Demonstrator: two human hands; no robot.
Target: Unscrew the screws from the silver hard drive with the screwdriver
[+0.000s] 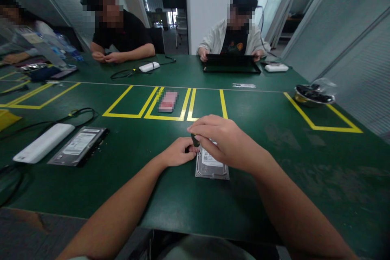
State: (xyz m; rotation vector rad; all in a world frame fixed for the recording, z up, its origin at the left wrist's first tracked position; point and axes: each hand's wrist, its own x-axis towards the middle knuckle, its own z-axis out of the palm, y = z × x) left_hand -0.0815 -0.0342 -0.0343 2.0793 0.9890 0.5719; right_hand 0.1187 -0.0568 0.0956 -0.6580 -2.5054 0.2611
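A silver hard drive [212,165] with a white label lies flat on the green table [274,170], close to the near edge. My right hand [219,139] hovers over its far end, fingers curled around a small black tool [195,140] that points down at the drive's top left corner. My left hand [178,152] rests on the table at the drive's left side, fingertips pinched together right beside the tool's tip. The drive's far part is hidden under my right hand.
A second hard drive [78,145] and a white power bank [44,142] lie at the left with black cables [76,113]. Yellow tape boxes [170,107] mark the middle. A metal bowl [313,95] sits far right. Two people sit opposite, one with a black tray [231,65].
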